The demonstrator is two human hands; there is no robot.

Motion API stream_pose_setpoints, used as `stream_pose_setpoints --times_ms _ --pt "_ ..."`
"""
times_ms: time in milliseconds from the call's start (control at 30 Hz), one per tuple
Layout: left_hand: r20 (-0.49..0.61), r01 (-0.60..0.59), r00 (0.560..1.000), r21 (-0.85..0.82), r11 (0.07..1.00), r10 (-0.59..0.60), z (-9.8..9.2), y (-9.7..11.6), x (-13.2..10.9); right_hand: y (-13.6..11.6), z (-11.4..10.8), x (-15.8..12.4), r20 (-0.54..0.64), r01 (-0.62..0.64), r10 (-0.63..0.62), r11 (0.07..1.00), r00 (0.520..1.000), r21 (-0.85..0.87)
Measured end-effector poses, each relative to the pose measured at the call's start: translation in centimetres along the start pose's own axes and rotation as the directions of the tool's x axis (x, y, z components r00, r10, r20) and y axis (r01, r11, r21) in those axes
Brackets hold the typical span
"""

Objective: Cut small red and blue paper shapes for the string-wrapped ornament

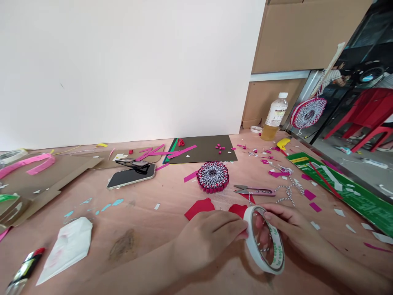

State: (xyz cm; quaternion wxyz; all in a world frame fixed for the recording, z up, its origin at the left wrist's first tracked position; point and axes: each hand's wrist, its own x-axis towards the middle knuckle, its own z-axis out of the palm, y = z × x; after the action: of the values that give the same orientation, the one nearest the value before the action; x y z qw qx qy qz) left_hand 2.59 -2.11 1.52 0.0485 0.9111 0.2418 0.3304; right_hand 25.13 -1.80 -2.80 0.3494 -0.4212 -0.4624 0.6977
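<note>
You held the tape roll (264, 239) w/ your right hand (294, 229), fingers closed around its rim. Your left hand (208, 239) pinched its left edge, so roll stood tilted between both hands, red paper pieces (199, 208) just behind it.

This plywood bench (138, 229) is a total scrap zone lol. A smartphone (131, 176) lies screen up with black glasses (132, 164) just behind it, near a dark brown board (202, 149) covered in pink paper strips (181, 151). There's also a round red-and-white twine rosette (213, 177), some purple-handled thread snips (254, 190), a plastic bottle (274, 116) of yellowish liquid by the wall, and a long green printed strip (340, 188) off to the right.
</note>
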Motion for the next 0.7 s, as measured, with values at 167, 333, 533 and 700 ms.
stream_pose_setpoints --times_ms 167,333,533,700 --pt "-0.057 -0.06 0.996 0.153 0.986 0.069 0.9 0.4 -0.4 -0.7 0.6 -0.7 -0.081 -0.046 0.03 0.978 0.996 -0.202" --pt "-0.068 -0.076 0.994 0.168 0.983 0.088 0.5 1.6 -0.1 -1.6 1.2 -2.0 -0.169 0.018 -0.137 0.825 0.976 -0.565" --pt "-0.169 -0.102 0.975 0.234 0.967 0.144 0.4 2.8 -0.3 -1.6 1.2 -2.7 -0.069 0.175 -0.379 0.573 0.923 -0.801" --pt "-0.168 -0.067 0.979 0.266 0.962 0.115 1.3 2.4 -1.1 -1.1 1.1 -2.5 -0.089 0.146 -0.371 0.56 0.924 -0.815"
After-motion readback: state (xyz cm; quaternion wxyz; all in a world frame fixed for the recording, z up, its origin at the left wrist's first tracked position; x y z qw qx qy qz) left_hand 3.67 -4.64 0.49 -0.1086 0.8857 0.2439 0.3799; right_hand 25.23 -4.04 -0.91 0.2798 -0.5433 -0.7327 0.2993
